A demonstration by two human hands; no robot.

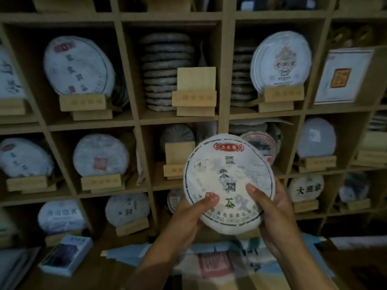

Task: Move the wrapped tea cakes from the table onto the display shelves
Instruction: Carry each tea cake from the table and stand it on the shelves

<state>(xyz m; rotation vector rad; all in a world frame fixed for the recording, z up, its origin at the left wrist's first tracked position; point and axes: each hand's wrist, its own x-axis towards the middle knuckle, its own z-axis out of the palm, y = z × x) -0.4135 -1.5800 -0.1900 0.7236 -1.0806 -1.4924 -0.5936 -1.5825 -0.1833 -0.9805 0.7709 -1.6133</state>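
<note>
A round tea cake wrapped in white paper, with a red label and dark characters, is held upright in front of the wooden display shelves. My left hand grips its lower left edge, thumb on the face. My right hand grips its lower right edge, thumb also on the face. Behind the cake, a compartment holds an empty wooden stand; the one above has another bare stand beside a stack of unwrapped-looking cakes.
Most compartments hold wrapped cakes on wooden stands, such as one at upper left and one at upper right. A white box leans at far right. Below lie a small box and printed papers on a surface.
</note>
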